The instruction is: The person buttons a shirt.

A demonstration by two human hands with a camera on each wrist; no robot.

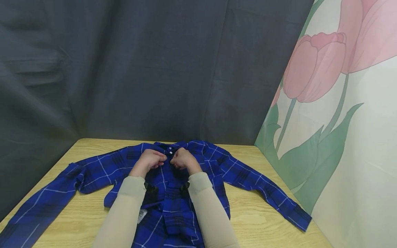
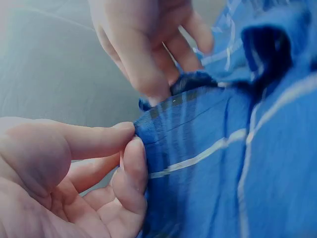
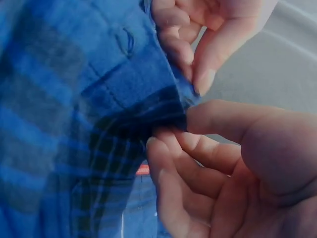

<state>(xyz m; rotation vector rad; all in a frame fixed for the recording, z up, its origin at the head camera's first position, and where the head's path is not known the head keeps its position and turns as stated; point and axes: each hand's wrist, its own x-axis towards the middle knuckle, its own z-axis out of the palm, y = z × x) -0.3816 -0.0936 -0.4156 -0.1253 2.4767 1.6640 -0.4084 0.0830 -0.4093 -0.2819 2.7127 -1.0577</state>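
Blue plaid cloth crossed by white lines is used for the shirt [image 1: 170, 199], which is laid on the wood-grain table [image 1: 257, 220]. Its collar [image 1: 181, 144] is positioned near the far edge of the table, and its 2 sleeves are spread outward: the first shirt sleeve [image 1: 56, 194] is extended to the lower left corner of the head view, the second shirt sleeve [image 1: 266, 187] toward the table's right side. 2 pale buttons [image 1: 171, 152] are seen between the hands, 1 above the other.

The shirt's edge is pinched by the left hand [image 1: 153, 159] between thumb and forefinger. The edge is likewise gripped by the right hand [image 1: 183, 159], with the thumb set against the cloth and the fingers curled below. The hands are held close together. A buttonhole [image 3: 128, 42] is shown in the fabric near the left hand, and a small red label [image 3: 142, 169] is seen beside the right hand's fingers; its lettering cannot be read. A white tag [image 1: 142, 216] is exposed beside the left forearm. Each forearm is covered by a cream sleeve [image 1: 119, 213]. The table is backed by a dark curtain [image 1: 161, 69] and flanked by a tulip-printed panel [image 1: 356, 155].
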